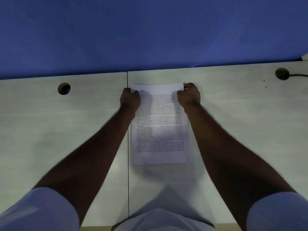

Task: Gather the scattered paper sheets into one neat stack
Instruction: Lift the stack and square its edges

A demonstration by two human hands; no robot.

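From the head view, the paper stack [159,124] is seen already gathered on the desk [233,114], its far corners pinched by the left hand [130,99] and right hand [189,95], so only squaring seems left.

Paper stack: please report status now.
Left hand and right hand grip far corners of paper stack. Stack on desk, edges near even. Nothing in the way.

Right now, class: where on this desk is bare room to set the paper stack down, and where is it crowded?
Bare desk lies left of the seam, below the left cable hole. More lies right of the right hand, toward the far cable hole. Crowded: the middle, where the left hand and right hand grip the paper stack.
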